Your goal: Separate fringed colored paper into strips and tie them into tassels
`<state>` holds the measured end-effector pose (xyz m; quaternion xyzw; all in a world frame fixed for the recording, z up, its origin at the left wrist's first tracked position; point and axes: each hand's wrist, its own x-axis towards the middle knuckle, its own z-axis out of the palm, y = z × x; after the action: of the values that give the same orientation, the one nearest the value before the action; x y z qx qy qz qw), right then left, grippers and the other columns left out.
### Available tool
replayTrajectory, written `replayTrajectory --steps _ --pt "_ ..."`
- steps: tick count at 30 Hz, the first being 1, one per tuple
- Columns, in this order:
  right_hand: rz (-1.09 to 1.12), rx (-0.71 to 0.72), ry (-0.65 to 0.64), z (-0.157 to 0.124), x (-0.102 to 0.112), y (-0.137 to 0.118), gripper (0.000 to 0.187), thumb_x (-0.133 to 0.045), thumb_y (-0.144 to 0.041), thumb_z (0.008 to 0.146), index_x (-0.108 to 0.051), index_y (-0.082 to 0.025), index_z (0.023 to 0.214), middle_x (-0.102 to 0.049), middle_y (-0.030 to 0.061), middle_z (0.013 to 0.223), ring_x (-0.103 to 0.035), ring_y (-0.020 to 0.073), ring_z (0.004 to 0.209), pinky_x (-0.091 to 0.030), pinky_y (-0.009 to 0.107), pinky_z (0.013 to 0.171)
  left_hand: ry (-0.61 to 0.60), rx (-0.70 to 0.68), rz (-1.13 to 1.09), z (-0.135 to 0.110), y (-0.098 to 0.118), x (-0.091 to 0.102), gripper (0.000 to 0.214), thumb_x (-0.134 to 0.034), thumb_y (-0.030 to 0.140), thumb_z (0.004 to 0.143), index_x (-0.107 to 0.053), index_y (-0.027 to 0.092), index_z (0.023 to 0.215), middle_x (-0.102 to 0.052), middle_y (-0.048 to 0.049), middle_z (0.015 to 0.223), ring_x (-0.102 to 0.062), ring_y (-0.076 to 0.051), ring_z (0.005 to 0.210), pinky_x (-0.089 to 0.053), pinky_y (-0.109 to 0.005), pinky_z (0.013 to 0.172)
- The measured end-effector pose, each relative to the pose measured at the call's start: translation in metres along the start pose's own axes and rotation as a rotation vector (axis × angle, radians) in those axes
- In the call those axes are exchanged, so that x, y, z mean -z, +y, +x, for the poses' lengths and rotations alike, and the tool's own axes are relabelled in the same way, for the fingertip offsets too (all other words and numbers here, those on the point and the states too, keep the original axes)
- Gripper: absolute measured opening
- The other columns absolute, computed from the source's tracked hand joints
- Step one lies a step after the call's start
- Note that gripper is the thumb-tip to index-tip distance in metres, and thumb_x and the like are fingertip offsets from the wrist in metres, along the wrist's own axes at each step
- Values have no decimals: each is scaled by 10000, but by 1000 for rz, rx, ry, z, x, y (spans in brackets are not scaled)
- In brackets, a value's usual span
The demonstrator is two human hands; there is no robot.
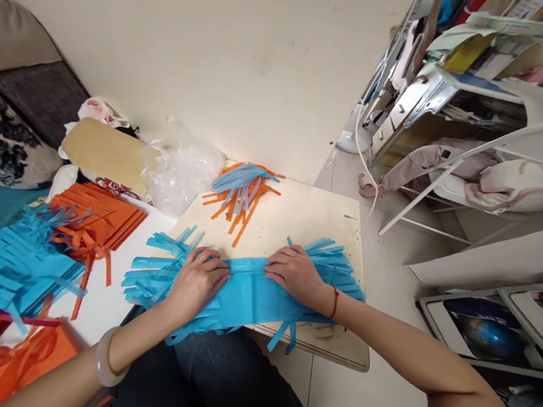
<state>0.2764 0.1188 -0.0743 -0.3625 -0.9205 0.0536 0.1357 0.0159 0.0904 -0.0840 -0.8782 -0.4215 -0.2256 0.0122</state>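
Observation:
A sheet of blue tissue paper, cut into fringe at both ends, lies across a small pale board-topped table in front of me. Its far edge looks folded over in a narrow strip. My left hand has its fingers curled over that edge on the left side. On the right side, my right hand grips the same edge, thumb hidden beneath the paper. Just beyond the sheet sits an orange and blue paper tassel bundle, its strips spread toward me.
To the left, stacks of fringed orange paper and fringed blue paper lie on a white surface. A clear plastic bag rests by the wall. At the right stand a white chair and a shelf rack.

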Motion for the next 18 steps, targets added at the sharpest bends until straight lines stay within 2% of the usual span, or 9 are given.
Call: replayTrajectory --steps 5,9,13,18 --pt "252 -193 -21 3 5 12 170 -740 -363 764 -728 -198 727 -712 11 905 -598 152 898 -333 319 857 -47 171 -220 -2 -14 7 143 -614 284 858 -706 201 786 -704 -43 898 -571 -230 973 -427 -428 906" --pt "277 -250 -19 4 4 12 198 -716 -356 792 -706 -179 704 -696 23 903 -578 156 883 -330 312 826 -93 226 -268 3 -19 9 182 -598 300 862 -691 185 757 -664 -51 878 -565 -218 923 -430 -416 888" --pt "202 -240 6 5 4 6 184 -641 -298 861 -676 -162 741 -664 41 888 -538 169 857 -322 320 813 -139 250 -193 6 -19 8 258 -503 316 908 -672 181 769 -614 -59 899 -545 -222 917 -430 -425 877" --pt "95 -232 5 9 3 1 141 -625 -240 849 -613 -151 741 -629 49 884 -518 182 885 -330 327 830 -168 232 -6 8 -15 6 262 -483 306 912 -631 163 750 -580 -78 861 -525 -260 903 -443 -432 814"
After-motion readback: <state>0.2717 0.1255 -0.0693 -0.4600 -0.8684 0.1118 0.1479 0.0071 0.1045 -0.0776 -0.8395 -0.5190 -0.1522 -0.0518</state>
